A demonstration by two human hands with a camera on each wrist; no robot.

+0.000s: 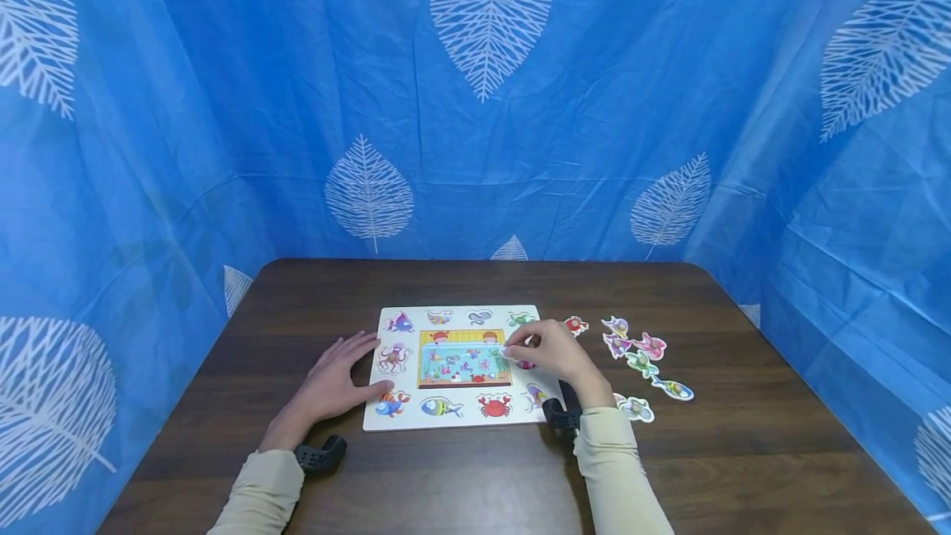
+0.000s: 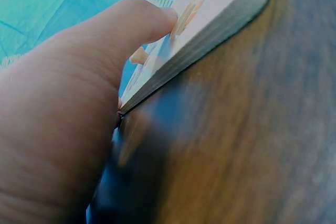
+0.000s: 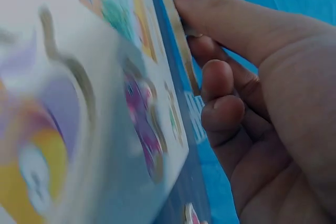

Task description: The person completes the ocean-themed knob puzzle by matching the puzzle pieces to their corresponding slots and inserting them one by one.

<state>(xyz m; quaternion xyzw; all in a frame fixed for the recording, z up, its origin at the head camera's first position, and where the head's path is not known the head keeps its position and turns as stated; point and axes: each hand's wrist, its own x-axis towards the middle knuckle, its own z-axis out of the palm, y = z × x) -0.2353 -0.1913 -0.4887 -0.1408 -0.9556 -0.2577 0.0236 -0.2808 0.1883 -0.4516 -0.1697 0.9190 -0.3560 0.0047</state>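
Note:
A white wooden puzzle board (image 1: 404, 422) lies on the table, with recesses printed with sea creatures around a central aquarium picture. My left hand (image 1: 334, 378) is spread at its left edge. The left wrist view shows that thumb (image 2: 152, 22) on top of the board near its thick edge. Over the right part of the board, my right hand (image 1: 553, 349) pinches a puzzle piece (image 3: 180, 40) between thumb and fingers. That piece is seen edge-on in the right wrist view, its picture hidden. A purple-pink recess (image 3: 142, 121) shows below and beside it.
Several loose puzzle pieces lie right of the board, among them a red one (image 1: 575, 325), a green one (image 1: 642, 364) and a striped fish (image 1: 674, 390). Another piece (image 1: 637, 409) lies close to the right forearm. Blue leaf-patterned curtains (image 1: 475, 213) surround the dark wooden table (image 1: 743, 436).

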